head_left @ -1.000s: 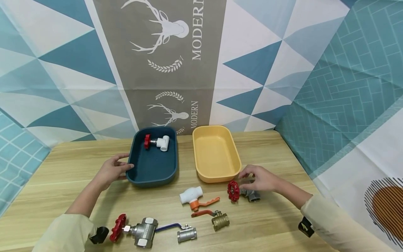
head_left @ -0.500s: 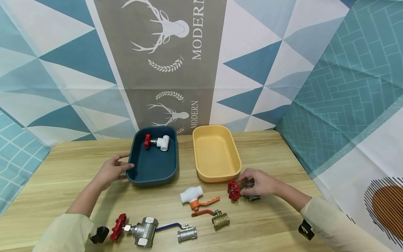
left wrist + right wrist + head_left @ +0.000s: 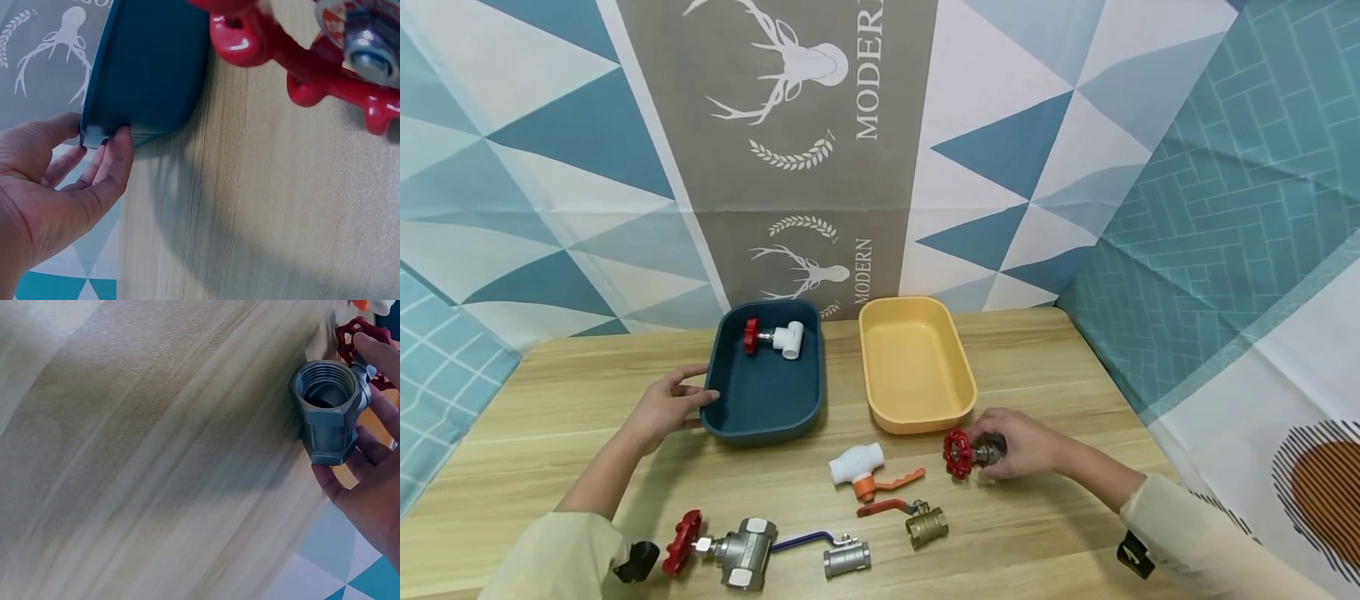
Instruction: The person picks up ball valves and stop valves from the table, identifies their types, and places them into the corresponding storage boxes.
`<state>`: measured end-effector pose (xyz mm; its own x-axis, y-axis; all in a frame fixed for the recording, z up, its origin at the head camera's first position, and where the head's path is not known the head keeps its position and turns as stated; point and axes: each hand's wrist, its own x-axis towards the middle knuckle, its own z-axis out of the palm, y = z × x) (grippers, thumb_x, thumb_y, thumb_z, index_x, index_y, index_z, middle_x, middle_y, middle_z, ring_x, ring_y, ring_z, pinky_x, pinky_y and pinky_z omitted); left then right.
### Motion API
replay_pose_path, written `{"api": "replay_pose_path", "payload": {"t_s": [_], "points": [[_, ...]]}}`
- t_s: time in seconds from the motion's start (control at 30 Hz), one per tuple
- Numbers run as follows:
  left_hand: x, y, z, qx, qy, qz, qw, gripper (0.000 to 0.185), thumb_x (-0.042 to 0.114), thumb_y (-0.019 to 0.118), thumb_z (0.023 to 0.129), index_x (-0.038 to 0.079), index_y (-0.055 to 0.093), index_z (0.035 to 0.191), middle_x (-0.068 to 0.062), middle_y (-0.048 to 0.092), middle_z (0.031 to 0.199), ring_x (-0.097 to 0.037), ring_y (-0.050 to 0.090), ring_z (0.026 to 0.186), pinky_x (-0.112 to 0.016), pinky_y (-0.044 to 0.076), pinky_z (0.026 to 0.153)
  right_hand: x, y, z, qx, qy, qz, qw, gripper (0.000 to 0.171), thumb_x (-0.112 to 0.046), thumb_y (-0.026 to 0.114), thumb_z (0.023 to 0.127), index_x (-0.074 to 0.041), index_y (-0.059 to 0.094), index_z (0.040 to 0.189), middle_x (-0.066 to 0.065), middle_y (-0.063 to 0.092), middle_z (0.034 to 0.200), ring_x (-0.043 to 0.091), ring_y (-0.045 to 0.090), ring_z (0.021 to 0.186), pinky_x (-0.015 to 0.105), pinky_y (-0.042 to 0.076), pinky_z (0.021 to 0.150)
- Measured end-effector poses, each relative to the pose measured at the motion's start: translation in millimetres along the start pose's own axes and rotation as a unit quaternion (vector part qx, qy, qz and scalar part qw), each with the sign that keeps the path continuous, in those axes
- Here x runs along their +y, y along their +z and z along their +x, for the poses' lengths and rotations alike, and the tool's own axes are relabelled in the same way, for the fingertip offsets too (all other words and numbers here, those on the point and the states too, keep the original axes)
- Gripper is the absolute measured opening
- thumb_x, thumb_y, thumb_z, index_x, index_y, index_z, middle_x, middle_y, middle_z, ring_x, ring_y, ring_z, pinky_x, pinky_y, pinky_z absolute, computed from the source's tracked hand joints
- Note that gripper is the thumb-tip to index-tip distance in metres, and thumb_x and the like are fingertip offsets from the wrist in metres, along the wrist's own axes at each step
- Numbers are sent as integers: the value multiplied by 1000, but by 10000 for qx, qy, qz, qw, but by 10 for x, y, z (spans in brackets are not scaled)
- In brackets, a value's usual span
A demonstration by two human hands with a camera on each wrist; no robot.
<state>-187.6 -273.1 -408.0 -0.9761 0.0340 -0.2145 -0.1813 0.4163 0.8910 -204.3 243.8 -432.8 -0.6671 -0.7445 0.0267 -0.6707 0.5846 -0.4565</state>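
My right hand [image 3: 1021,443] grips a metal gate valve with a red handwheel [image 3: 957,453], just in front of the yellow tray. In the right wrist view the valve's threaded grey body [image 3: 328,409] shows between thumb and fingers, its wheel at the far side. My left hand [image 3: 670,407] pinches the left wall of the dark blue tray [image 3: 763,408], thumb over the rim and fingers outside, as the left wrist view [image 3: 75,169] also shows. Inside that tray lies a white plastic valve [image 3: 787,340] with a red wheel.
The yellow tray [image 3: 917,367] stands right of the blue one. In front lie a white ball valve [image 3: 856,464] with an orange lever, a brass ball valve [image 3: 927,527], a small blue-levered valve [image 3: 847,558] and a large red-wheeled gate valve [image 3: 748,552]. A patterned cloth hangs behind.
My right hand has gone from fingertips over the gate valve to a grip round its body, and the valve has turned slightly. The left hand stays on the blue tray.
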Motion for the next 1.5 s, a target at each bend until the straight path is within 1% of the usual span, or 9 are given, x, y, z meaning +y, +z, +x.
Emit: {"api": "replay_pose_path", "payload": {"t_s": [0.13, 0.27, 0.43, 0.63, 0.93, 1.33, 1.5], "points": [[2, -7, -6, 18, 3, 30, 10000, 64, 24, 53, 96, -1, 22, 146, -31, 50, 122, -23, 67, 92, -37, 57, 77, -18, 4, -22, -33, 131, -82, 9999, 44, -34, 84, 66, -17, 66, 103, -3, 60, 102, 13, 56, 94, 30, 49, 83], [1, -12, -9, 29, -12, 42, 10000, 65, 25, 53, 96, 0, 22, 146, -29, 51, 120, -21, 67, 91, -36, 58, 77, -44, 2, -47, -168, 322, -138, 9992, 48, -33, 83, 65, -19, 65, 107, -3, 58, 106, 15, 55, 97, 33, 48, 84], [-6, -12, -5, 28, -4, 52, 10000, 64, 24, 53, 96, 0, 23, 146, -27, 52, 119, -21, 67, 91, -37, 58, 77, -51, 12, -73, -344, 397, -416, 9978, 52, -32, 82, 66, -17, 63, 112, 1, 56, 110, 18, 55, 99, 37, 49, 85], [-15, -11, 2, 16, -23, 32, 10000, 64, 24, 53, 96, 0, 23, 146, -26, 52, 119, -21, 66, 92, -37, 57, 78, -32, 46, -83, -489, 373, -673, 9958, 53, -28, 81, 67, -14, 62, 115, 5, 56, 113, 19, 55, 99, 37, 50, 85], [-8, -6, 0, -7, -40, 2, 10000, 65, 25, 53, 96, -1, 21, 146, -30, 50, 123, -21, 66, 93, -37, 57, 78, 0, 68, -81, -449, 485, -500, 9966, 49, -27, 79, 70, -14, 63, 114, 3, 55, 111, 16, 53, 97, 34, 49, 83], [1, 7, 19, -21, -90, 15, 10000, 65, 25, 53, 96, 0, 21, 146, -32, 47, 126, -21, 66, 94, -38, 57, 79, 2, 39, -106, -530, 420, -371, 9970, 46, -29, 80, 70, -12, 64, 109, 0, 55, 106, 11, 52, 93, 27, 49, 80], [0, 4, 18, -18, -99, 7, 9999, 65, 26, 53, 96, 0, 21, 147, -32, 47, 126, -21, 66, 94, -38, 57, 79, -24, 33, -130, -529, 370, -338, 9973, 46, -29, 80, 70, -11, 63, 109, 0, 55, 105, 11, 52, 93, 27, 48, 79]]}}
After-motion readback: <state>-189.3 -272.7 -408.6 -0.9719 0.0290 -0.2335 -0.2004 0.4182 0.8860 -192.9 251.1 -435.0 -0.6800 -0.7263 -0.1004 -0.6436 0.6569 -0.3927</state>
